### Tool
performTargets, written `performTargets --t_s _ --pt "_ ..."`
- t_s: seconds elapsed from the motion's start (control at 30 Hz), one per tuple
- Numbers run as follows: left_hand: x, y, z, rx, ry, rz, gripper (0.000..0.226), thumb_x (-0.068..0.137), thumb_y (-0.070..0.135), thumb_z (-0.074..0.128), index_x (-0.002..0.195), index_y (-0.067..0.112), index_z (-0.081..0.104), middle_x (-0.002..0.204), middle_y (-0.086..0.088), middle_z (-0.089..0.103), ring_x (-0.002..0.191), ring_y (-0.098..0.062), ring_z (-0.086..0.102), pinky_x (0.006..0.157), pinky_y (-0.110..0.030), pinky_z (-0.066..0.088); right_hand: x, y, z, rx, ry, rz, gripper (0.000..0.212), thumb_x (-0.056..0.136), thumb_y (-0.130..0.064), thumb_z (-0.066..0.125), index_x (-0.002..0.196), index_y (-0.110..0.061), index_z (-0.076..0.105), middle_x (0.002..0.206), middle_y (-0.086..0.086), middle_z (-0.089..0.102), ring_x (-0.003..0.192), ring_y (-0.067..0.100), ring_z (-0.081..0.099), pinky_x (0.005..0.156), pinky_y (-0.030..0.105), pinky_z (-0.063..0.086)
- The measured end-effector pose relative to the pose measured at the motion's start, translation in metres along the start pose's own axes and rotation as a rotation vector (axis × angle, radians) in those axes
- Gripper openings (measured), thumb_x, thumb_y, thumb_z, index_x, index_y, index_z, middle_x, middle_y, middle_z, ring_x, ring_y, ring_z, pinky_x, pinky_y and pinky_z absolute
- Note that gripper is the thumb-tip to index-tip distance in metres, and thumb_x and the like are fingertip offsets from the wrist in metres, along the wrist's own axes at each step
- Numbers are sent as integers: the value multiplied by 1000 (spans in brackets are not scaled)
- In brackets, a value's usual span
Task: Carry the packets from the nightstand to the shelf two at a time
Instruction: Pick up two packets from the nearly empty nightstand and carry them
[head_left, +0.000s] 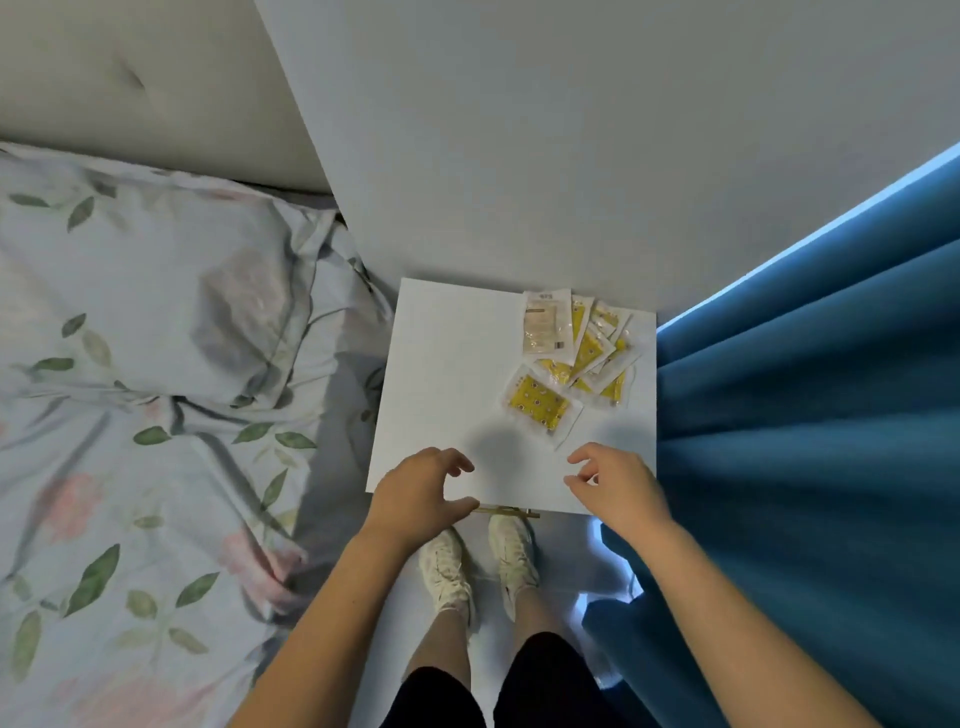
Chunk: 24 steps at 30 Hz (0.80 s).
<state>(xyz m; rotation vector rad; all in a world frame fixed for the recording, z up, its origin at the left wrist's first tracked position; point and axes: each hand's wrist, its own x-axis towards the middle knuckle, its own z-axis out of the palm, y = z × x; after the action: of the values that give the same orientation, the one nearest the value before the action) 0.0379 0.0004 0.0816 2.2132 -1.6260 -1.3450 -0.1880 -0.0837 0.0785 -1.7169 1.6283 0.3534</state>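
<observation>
From the head camera I see a bedroom corner: bed (156, 364) on one side, blue curtain (810, 415) on the other, a white nightstand (441, 374) between. The packets (571, 353) lie heaped at its far right corner, none lifted. My left hand (415, 493) and right hand (618, 488) hover over the near edge, fingers loosely curled and holding nothing, probably poised to take one packet each.

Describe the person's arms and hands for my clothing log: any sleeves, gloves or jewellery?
Both forearms are bare up to the frame edge, with no sleeves in view. The left hand and the right hand wear no gloves, and no rings, watch or bracelet show.
</observation>
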Motion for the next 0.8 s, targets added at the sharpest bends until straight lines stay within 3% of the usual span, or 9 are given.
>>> performTargets --t_s 0.13,0.27,0.4,0.5,0.63,0.7,0.8 --pt "37 -17 33 -210 27 -81 31 81 32 73 110 30 62 104 12 62 90 -6 60 81 -22 49 62 8 28 13 95 -32 35 88 -31 68 121 -21 62 110 0 67 102 20 60 83 35 53" --pt "75 -24 50 -331 14 -113 34 82 31 74 113 30 60 101 9 64 80 -4 65 71 -15 49 126 7 44 -6 78 -78 61 79 -23 77 135 -15 53 136 4 53 129 27 44 101 42 45" --pt "108 -16 59 -463 78 -162 42 81 32 74 119 25 57 107 9 61 89 -9 64 68 -9 44 158 3 58 -163 52 -126 82 77 -28 78 147 -18 35 148 2 39 135 27 32 109 39 35" --pt "124 -8 63 -528 115 -229 51 82 32 73 127 18 52 112 9 57 95 -12 62 72 -13 44 165 -1 64 -308 77 -90 86 71 -34 82 142 -19 36 145 3 40 134 27 32 108 39 32" --pt "131 -2 67 -681 124 -393 60 86 33 69 136 11 44 124 -1 56 95 -13 58 83 -25 47 167 -6 68 -397 54 -65 75 66 -42 84 126 -16 48 132 4 46 127 27 36 101 36 36" --pt "133 -3 69 -785 124 -474 63 87 33 68 138 9 41 131 -4 54 102 -16 57 93 -33 50 166 -5 67 -379 41 -112 59 71 -39 81 117 -17 53 124 5 49 121 26 42 95 34 40" --pt "136 -4 68 -927 120 -519 68 84 37 70 139 9 41 133 0 51 116 -19 55 95 -31 46 155 -13 66 223 -97 -101 24 85 -23 73 99 -17 54 94 -1 62 91 18 62 69 26 50"
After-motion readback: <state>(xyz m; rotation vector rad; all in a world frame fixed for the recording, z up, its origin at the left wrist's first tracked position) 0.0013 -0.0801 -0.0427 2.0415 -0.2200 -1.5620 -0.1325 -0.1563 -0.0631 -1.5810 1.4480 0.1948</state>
